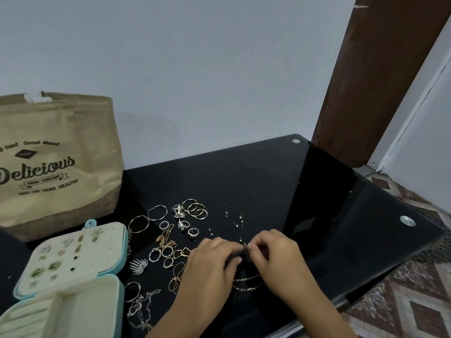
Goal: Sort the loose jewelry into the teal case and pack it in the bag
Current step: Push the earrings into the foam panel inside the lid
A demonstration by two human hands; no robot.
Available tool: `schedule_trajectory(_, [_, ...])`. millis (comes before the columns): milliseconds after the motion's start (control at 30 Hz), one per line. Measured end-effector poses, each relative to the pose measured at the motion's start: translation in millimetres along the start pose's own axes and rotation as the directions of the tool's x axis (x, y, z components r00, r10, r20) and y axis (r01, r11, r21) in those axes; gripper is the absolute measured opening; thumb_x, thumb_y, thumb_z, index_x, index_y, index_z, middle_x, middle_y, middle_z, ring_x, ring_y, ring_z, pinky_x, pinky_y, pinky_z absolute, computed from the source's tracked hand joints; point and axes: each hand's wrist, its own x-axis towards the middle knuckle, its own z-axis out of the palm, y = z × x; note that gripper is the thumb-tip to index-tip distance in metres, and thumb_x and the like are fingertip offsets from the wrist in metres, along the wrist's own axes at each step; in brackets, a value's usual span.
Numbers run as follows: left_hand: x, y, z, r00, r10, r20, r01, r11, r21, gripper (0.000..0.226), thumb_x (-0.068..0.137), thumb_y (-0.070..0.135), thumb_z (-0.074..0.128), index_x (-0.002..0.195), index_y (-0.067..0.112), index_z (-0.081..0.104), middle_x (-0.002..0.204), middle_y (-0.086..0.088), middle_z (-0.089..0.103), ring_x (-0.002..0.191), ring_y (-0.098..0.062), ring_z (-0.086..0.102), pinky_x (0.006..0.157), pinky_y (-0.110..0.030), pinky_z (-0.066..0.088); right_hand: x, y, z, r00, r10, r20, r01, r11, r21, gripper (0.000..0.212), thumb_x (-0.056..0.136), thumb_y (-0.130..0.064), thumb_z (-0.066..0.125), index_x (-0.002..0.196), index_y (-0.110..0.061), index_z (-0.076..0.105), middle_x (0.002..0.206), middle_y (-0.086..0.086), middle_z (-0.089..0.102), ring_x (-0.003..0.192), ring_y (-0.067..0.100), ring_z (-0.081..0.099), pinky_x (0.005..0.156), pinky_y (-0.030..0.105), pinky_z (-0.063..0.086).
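The teal case (24, 292) lies open at the lower left, its cream lid panel (80, 250) holding several stud earrings. Loose jewelry is spread over the black glass table (268, 181): hoops (195, 208), rings (192, 232), a gold chain (167, 240), a silver fan-shaped piece (139, 265). My left hand (214, 259) and my right hand (273, 250) meet fingertip to fingertip, pinching a small stud earring (245, 244) between them. A gold chain (246, 282) lies under my wrists. The tan bag (56, 157) printed "Delicious" stands at the back left.
Tiny studs and earring backs (234, 219) are scattered just beyond my hands. A silver necklace (141, 308) lies tangled near the table's front edge. A brown door frame (380, 69) rises at the right, above a patterned tiled floor (410, 301).
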Motion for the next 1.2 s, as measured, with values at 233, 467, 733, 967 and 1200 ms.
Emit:
schedule_trajectory(233, [4,11,-21,0.938,-0.316,0.142,0.336,0.73,-0.595,0.025,0.087,0.006,0.07,0.101,0.027,0.073,0.093,0.014,0.075,0.092,-0.001,0.069,0.085,-0.016,0.051,-7,-18,-4,0.936,0.173,0.308,-0.309,0.822,0.479,0.018,0.093,-0.032,0.059,0.081,-0.021,0.068,0.065,-0.01,0.055,0.06,0.004,0.046,0.06,0.019,0.042])
schedule_trajectory(467, [12,-4,-29,0.882,-0.435,0.183,0.456,0.685,-0.569,0.011,0.082,0.012,0.076,0.083,0.023,0.075,0.078,0.008,0.075,0.075,-0.002,0.069,0.071,-0.016,0.052,10,-20,9,0.959,0.163,0.232,-0.233,0.921,0.313,0.011,0.089,-0.033,0.066,0.081,-0.029,0.071,0.078,-0.007,0.071,0.072,0.005,0.064,0.064,0.017,0.051])
schedule_trajectory(733, [46,-27,-37,0.808,-0.589,0.018,0.52,0.698,-0.492,0.01,0.088,0.017,0.069,0.084,0.025,0.074,0.065,0.006,0.07,0.056,0.001,0.06,0.067,-0.024,0.051,70,-23,13,0.994,0.061,0.09,-0.05,0.991,-0.121,0.013,0.095,-0.02,0.056,0.098,-0.023,0.068,0.103,-0.004,0.056,0.084,0.01,0.06,0.071,0.02,0.05])
schedule_trajectory(967, [44,-49,-54,0.761,-0.649,0.002,0.54,0.631,-0.556,0.012,0.087,0.017,0.07,0.082,0.027,0.072,0.074,0.005,0.074,0.077,-0.01,0.07,0.082,-0.033,0.057,82,-19,28,0.952,-0.075,0.297,0.153,0.956,-0.249,0.013,0.092,-0.028,0.062,0.1,-0.03,0.071,0.104,-0.009,0.052,0.104,0.011,0.052,0.086,0.03,0.048])
schedule_trajectory(1200, [39,-48,-57,0.77,-0.638,0.009,0.542,0.647,-0.536,0.01,0.087,0.019,0.071,0.083,0.027,0.072,0.071,0.005,0.072,0.065,-0.004,0.065,0.075,-0.026,0.055,83,-27,53,0.958,-0.088,0.271,0.148,0.967,-0.207,0.012,0.089,-0.033,0.065,0.092,-0.024,0.072,0.094,-0.006,0.049,0.091,0.013,0.056,0.077,0.029,0.049])
